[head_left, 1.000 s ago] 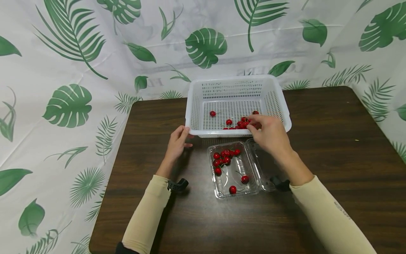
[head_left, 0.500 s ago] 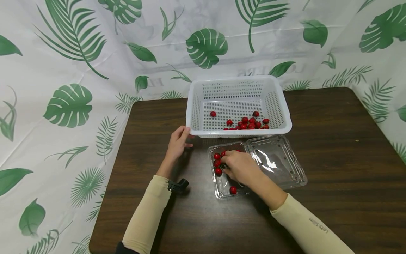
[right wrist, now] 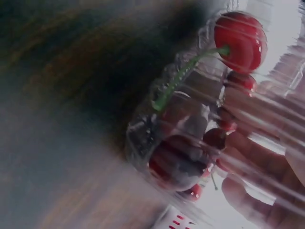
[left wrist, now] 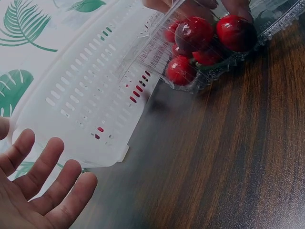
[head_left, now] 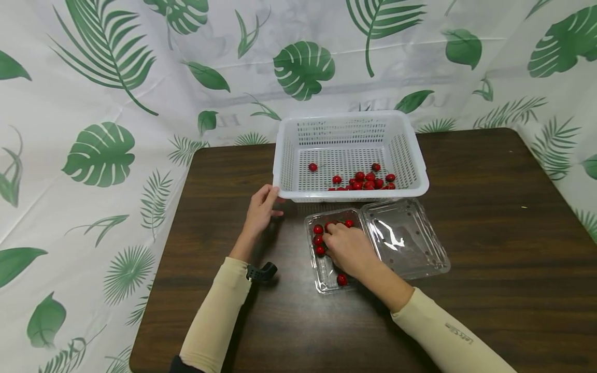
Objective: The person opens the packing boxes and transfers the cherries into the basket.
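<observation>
My left hand (head_left: 259,210) is at the left front corner of the white perforated basket (head_left: 350,196), its thumb on the rim. In the left wrist view its fingers (left wrist: 57,195) spread loosely beside the basket wall. My right hand (head_left: 350,248) reaches down into the clear plastic clamshell box (head_left: 322,282), fingertips among red cherries (head_left: 318,240). Through the box wall in the right wrist view, bent fingers (right wrist: 257,152) lie close to cherries (right wrist: 178,162); whether they pinch one is unclear. One cherry (head_left: 342,280) with a stem lies near the box's front edge.
More cherries (head_left: 368,181) lie in the basket, mostly at its front right. The clamshell's open lid (head_left: 406,238) lies flat right of the box. All stand on a dark wooden table (head_left: 503,233), with a leaf-print cloth (head_left: 186,67) behind it.
My right hand has come from the basket down into the clamshell box, then shifted slightly there, uncovering a cherry at the back. The left hand has stayed at the basket corner.
</observation>
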`<state>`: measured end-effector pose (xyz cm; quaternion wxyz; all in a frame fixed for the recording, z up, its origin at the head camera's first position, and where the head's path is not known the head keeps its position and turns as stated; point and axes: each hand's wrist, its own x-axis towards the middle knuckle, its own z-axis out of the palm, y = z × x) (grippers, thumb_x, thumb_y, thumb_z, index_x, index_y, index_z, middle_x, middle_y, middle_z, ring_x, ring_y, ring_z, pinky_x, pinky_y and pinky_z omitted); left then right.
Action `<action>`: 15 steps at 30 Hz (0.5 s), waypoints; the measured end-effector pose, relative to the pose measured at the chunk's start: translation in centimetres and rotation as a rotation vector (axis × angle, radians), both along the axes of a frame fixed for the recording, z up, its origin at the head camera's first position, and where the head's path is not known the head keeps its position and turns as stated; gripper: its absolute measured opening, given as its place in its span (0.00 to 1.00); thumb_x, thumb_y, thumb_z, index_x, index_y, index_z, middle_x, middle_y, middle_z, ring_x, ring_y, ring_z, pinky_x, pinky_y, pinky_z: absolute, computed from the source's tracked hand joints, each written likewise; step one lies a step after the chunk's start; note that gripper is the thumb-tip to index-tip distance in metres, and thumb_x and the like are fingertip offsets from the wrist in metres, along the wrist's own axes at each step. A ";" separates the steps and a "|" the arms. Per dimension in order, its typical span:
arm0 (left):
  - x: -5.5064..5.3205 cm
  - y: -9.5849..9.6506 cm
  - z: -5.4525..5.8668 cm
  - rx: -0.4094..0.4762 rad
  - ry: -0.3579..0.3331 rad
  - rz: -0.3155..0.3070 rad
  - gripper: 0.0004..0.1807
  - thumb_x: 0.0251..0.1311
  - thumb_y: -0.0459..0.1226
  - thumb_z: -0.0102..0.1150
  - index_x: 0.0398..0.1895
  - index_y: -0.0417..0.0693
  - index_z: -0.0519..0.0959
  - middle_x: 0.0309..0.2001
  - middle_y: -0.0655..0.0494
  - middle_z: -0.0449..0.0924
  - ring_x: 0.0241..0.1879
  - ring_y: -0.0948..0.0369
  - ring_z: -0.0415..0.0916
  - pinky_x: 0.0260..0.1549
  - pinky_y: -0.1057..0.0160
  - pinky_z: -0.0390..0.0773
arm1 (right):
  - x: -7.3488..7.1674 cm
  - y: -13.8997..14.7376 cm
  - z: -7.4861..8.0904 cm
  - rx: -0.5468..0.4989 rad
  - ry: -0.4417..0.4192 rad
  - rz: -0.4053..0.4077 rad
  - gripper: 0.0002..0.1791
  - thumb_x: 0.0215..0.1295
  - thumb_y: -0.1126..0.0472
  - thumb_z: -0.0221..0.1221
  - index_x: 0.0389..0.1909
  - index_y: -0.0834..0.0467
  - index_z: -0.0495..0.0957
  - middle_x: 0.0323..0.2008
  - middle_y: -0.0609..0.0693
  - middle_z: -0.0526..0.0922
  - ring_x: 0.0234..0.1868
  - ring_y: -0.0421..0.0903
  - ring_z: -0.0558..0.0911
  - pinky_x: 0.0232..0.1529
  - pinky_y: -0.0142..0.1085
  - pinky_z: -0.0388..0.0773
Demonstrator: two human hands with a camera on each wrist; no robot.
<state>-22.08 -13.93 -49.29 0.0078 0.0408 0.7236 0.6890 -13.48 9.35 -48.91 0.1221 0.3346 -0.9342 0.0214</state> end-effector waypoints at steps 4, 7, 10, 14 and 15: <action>0.0 0.0 0.0 -0.002 0.001 -0.005 0.15 0.75 0.41 0.47 0.42 0.33 0.73 0.40 0.44 0.78 0.49 0.30 0.72 0.29 0.55 0.86 | 0.1 0.0 -0.4 -0.005 0.010 -0.004 0.06 0.45 0.68 0.65 0.20 0.55 0.78 0.24 0.49 0.75 0.25 0.49 0.76 0.18 0.42 0.77; 0.0 -0.1 0.0 0.000 0.001 -0.006 0.16 0.75 0.41 0.48 0.42 0.33 0.73 0.40 0.44 0.78 0.49 0.30 0.72 0.28 0.56 0.86 | 0.2 0.0 -0.5 -0.006 0.008 -0.010 0.07 0.46 0.70 0.62 0.19 0.55 0.77 0.23 0.49 0.76 0.24 0.49 0.77 0.16 0.42 0.76; 0.1 -0.1 0.0 0.002 0.001 -0.005 0.15 0.75 0.41 0.48 0.42 0.34 0.73 0.40 0.44 0.78 0.49 0.30 0.71 0.28 0.57 0.85 | 0.2 0.0 -0.6 -0.004 -0.001 -0.016 0.08 0.47 0.71 0.61 0.18 0.55 0.77 0.23 0.48 0.77 0.23 0.48 0.77 0.16 0.41 0.76; 0.1 -0.1 0.1 -0.004 -0.003 -0.003 0.16 0.75 0.41 0.47 0.42 0.34 0.73 0.40 0.45 0.78 0.49 0.32 0.72 0.29 0.54 0.86 | 0.3 0.1 -0.8 -0.008 -0.016 -0.021 0.08 0.48 0.70 0.62 0.18 0.54 0.77 0.22 0.48 0.77 0.23 0.48 0.77 0.15 0.40 0.75; 0.1 0.0 0.1 -0.008 -0.005 -0.001 0.16 0.75 0.42 0.48 0.42 0.34 0.73 0.40 0.45 0.78 0.48 0.33 0.73 0.31 0.52 0.86 | 0.3 0.2 -0.8 -0.011 -0.020 -0.022 0.08 0.48 0.70 0.62 0.18 0.54 0.77 0.23 0.48 0.77 0.23 0.48 0.77 0.15 0.40 0.75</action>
